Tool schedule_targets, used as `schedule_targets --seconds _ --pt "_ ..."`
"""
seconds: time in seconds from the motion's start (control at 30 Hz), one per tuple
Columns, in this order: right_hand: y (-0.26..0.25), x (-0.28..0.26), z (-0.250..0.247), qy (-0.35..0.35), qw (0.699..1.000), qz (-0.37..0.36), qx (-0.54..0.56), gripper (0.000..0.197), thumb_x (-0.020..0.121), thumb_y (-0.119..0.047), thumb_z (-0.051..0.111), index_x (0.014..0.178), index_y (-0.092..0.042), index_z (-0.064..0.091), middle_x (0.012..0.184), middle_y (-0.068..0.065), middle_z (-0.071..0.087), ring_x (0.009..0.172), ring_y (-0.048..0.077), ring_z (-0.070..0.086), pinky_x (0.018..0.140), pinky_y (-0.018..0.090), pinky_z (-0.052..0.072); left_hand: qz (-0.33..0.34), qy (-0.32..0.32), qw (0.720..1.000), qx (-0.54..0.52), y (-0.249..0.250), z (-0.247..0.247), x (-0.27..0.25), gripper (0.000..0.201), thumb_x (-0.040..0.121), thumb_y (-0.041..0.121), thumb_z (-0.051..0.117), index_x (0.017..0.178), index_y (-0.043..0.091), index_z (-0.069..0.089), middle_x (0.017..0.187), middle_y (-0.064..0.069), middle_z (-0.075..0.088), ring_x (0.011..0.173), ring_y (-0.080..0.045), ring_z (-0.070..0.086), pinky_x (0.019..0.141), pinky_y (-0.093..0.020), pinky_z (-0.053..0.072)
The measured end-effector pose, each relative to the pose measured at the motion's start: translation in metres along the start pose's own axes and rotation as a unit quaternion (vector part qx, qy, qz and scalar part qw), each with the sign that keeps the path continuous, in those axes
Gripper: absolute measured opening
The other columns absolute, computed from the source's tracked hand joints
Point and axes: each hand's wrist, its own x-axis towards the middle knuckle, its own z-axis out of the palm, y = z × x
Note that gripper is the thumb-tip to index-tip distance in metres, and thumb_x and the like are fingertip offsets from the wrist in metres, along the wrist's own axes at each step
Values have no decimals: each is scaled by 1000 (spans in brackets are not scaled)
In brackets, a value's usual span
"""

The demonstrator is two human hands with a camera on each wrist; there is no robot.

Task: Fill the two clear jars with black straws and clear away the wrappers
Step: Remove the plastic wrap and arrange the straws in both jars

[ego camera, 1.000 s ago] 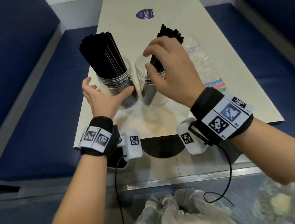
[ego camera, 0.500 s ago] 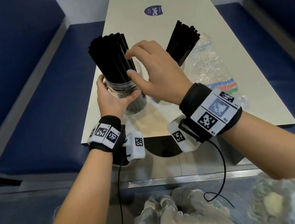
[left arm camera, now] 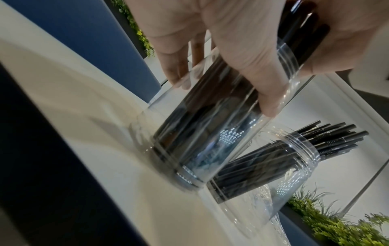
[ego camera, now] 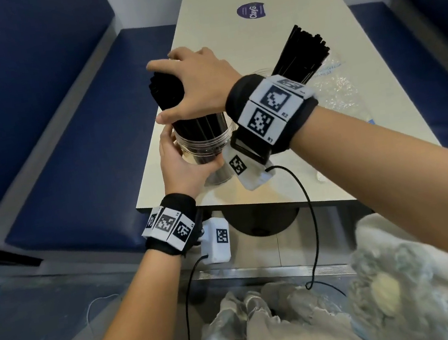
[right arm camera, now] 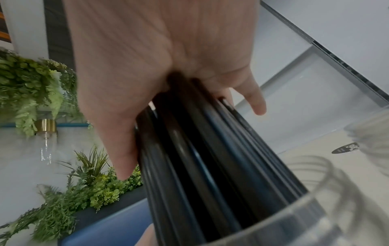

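A: Where are the hands?
B: The left hand point(ego camera: 180, 167) wraps the near clear jar point(ego camera: 208, 146) at the desk point(ego camera: 320, 185) front edge, fingers curled round its wall; its grip is grasping the jar. The right hand point(ego camera: 199, 86) clasps the upper part of the black straws point(ego camera: 168, 91) standing in that jar; its grip is grasping the bundle.

A: And the second jar?
B: The far jar point(left arm camera: 273, 168) stands just beside the first, on its right, holding a leaning bundle of straws point(ego camera: 301, 55).

A: The wrappers?
B: A crumpled clear wrapper point(ego camera: 341, 90) lies on the desk right of the far jar.

A: Other features?
B: A round purple sticker point(ego camera: 251, 11) farther along the desk; blue benches point(ego camera: 70, 151) on both sides.
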Motion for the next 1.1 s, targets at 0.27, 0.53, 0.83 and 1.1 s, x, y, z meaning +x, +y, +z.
schedule_targets --seconds 0.27,0.53,0.83,1.1 --pt "-4 4 9 51 998 3 45 47 77 -44 59 121 -37 45 122 0 44 113 30 38 75 32 38 5 -5 1000 -2 6 -2 -1 96 52 28 88 131 19 35 129 -2 52 117 -17 52 102 -36 45" --pt "5 -6 7 169 963 74 195 34 77 -38 57 111 -34 56 113 -1 51 107 30 50 85 33 46 32 -15 999 -10 6 -5 -4 93 51 23 91 126 29 36 131 1 51 116 -11 52 88 -9 44" --pt "10 -27 2 138 985 76 65 45 81 -47 53 124 -34 50 132 -2 48 123 31 37 99 38 32 56 -7 998 7 9 -5 -6 98 49 22 93 131 24 39 127 8 48 115 -7 50 95 -16 42" --pt "10 -26 2 74 996 -35 -46 48 86 -52 46 133 -41 37 147 -10 32 135 26 25 106 53 24 61 -3 998 9 10 -13 -7 97 53 18 91 135 23 38 125 12 44 117 -4 46 82 8 35"
